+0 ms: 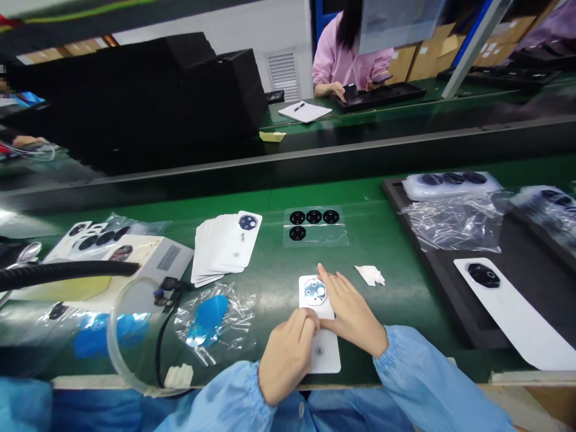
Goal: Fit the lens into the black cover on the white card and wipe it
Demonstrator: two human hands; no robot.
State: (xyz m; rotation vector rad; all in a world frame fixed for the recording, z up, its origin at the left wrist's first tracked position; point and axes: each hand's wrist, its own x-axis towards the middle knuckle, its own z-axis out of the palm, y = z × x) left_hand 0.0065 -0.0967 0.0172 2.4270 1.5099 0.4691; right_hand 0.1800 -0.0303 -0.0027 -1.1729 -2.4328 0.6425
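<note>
Cover [327,355] lay flat on the green mat [396,240] at the near edge, lens ring away from the person. Left hand [285,355] was curled, fingertips together on the cover's left side; I cannot tell whether it gripped. Right hand [353,313] lay flat, fingers straight and together, on its right edge. A stack of covers [225,247] sat nearby to the left, a white scrap [369,275] just right.
</note>
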